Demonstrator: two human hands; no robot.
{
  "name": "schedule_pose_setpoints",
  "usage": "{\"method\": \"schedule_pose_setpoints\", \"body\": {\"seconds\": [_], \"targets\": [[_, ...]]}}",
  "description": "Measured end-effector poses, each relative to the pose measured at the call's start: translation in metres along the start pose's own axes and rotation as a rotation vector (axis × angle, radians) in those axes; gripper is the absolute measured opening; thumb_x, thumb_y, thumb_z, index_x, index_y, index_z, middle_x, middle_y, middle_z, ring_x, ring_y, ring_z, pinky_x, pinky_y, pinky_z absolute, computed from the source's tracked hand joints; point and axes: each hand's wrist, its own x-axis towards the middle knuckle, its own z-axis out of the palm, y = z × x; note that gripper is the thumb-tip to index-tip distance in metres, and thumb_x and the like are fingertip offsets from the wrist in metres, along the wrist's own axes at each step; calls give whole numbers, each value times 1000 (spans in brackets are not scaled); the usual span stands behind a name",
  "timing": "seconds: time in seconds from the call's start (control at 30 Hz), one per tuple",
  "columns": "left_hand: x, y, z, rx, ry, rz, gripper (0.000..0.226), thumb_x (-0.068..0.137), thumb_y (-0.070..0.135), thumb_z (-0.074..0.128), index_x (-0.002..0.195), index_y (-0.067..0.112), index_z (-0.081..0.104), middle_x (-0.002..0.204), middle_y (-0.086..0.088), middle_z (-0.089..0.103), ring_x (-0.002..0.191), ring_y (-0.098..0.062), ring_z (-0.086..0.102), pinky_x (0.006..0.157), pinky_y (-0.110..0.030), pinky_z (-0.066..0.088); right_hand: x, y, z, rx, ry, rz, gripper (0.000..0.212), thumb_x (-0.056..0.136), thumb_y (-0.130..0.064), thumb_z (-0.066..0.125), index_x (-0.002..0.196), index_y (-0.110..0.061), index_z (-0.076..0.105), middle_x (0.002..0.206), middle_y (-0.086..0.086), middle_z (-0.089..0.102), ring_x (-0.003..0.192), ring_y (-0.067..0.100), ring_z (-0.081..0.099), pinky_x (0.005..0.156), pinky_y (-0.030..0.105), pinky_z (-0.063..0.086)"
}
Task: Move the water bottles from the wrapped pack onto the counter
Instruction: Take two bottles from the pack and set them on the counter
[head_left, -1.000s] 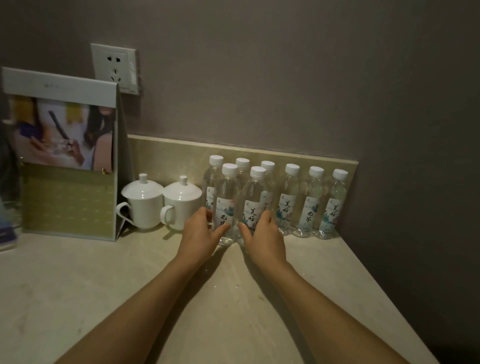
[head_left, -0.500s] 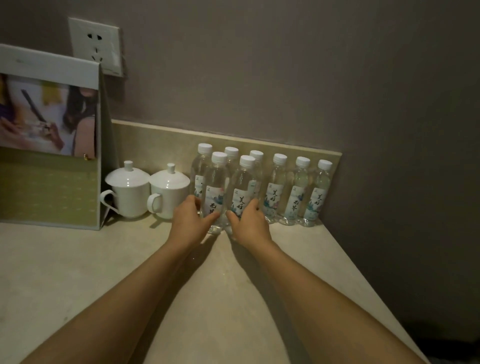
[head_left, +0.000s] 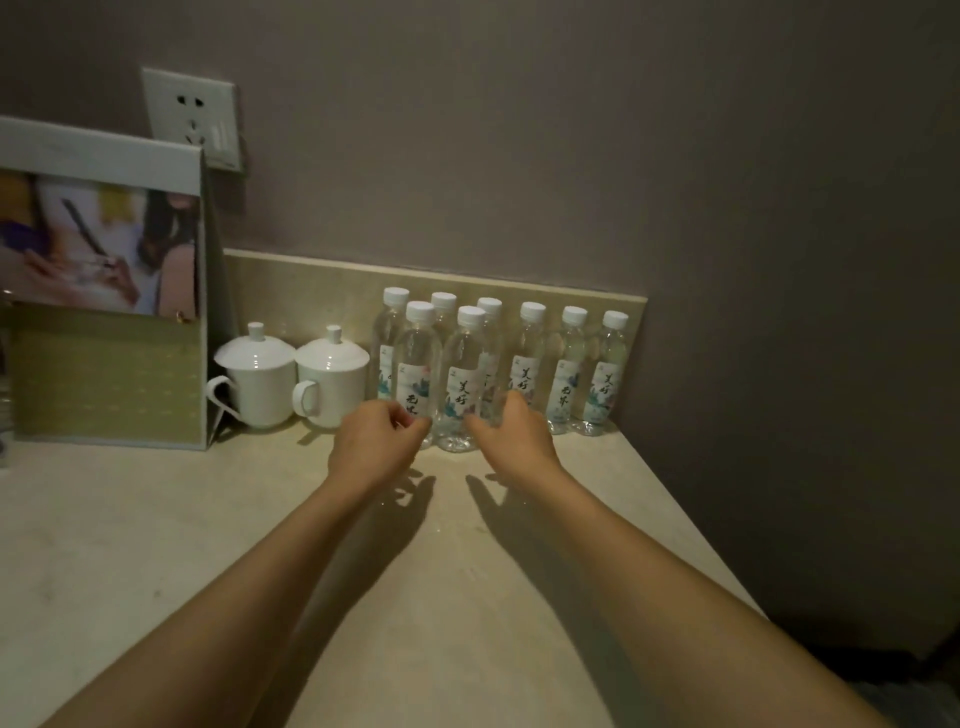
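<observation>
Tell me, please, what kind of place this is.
Probably a hotel room, though I cannot be sure. Eight small water bottles stand in rows on a stone counter, beside two lidded white cups and a standing brochure holder.

My water bottles (head_left: 462, 379) are clear glossy plastic with paper-looking labels and matt white caps; the lidded cups (head_left: 293, 376) shine like glazed ceramic; my counter (head_left: 156, 545) looks smooth polished stone.

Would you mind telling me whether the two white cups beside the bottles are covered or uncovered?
Covered. Each of the two white cups carries a white knobbed lid seated flat on its rim.
</observation>
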Motion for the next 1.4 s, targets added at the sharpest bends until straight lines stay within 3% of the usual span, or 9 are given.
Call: {"method": "schedule_pose_setpoints", "body": {"seconds": [0.13, 0.3, 0.47, 0.63, 0.73, 0.8, 1.07, 1.27, 1.4], "targets": [[-29, 32, 9, -79, -5, 31, 21, 91, 34, 60, 82, 16, 67, 73, -3, 69, 70, -18, 69, 76, -46, 59, -19, 13, -27, 45, 28, -75, 44, 90, -43, 55, 123, -15, 52, 110, 5, 61, 95, 25, 62, 58, 31, 52], [-70, 82, 36, -129, 23, 83, 20, 95, 26, 54, 81, 17, 66, 82, -6, 71, 67, -16, 68, 66, -35, 56, -49, 39, -90, 116, 147, -177, 30, 90, -35, 56, 112, -15, 59, 77, -9, 56, 83, 18, 58, 68, 27, 38], [-120, 149, 89, -222, 14, 119, 27, 96, 25, 49, 90, 9, 69, 77, -6, 68, 66, -18, 69, 73, -38, 57, -81, 84, -175, 190, 297, -235, 20, 88, -31, 58, 101, -17, 65, 83, -3, 66, 80, 16, 62, 71, 27, 48], [-180, 211, 168, -279, -60, 222, 25, 93, 28, 52, 95, 11, 70, 83, -8, 71, 81, -23, 69, 81, -45, 57, -125, 154, -243, 237, 422, -256, 7, 92, -31, 55, 88, -25, 58, 76, -10, 64, 73, 7, 62, 59, 11, 45], [-209, 241, 216, -238, -105, 255, 26, 92, 31, 56, 100, 11, 71, 96, -7, 73, 95, -24, 67, 89, -42, 54, -146, 198, -284, 274, 496, -178, 23, 96, -37, 49, 89, -18, 60, 82, 4, 69, 81, 23, 67, 77, 42, 55], [-225, 256, 246, -230, -130, 266, 26, 91, 32, 57, 102, 13, 70, 100, -5, 73, 97, -21, 67, 87, -33, 52, -156, 228, -311, 271, 560, -130, 29, 97, -41, 44, 85, -18, 58, 76, 1, 67, 78, 24, 67, 79, 46, 53], [-274, 294, 363, -218, -365, 322, 28, 93, 33, 56, 109, 13, 66, 106, -3, 70, 99, -18, 64, 87, -31, 51, -185, 350, -356, 272, 633, 80, 29, 99, -39, 42, 72, -29, 49, 66, -7, 60, 70, 20, 64, 72, 36, 50], [-275, 284, 465, -96, -545, 189, 28, 94, 35, 52, 109, 16, 64, 110, -5, 67, 104, -25, 62, 87, -33, 50, -181, 456, -382, 233, 603, 262, 27, 99, -39, 43, 76, -27, 51, 67, -6, 61, 53, 1, 58, 57, 22, 44], [-276, 273, 543, -80, -656, 94, 21, 94, 34, 52, 101, 16, 61, 99, -3, 65, 97, -24, 62, 79, -32, 48, -159, 520, -391, 239, 544, 374, 21, 98, -38, 45, 83, -27, 54, 74, -2, 63, 59, 7, 61, 56, 20, 43]]}}
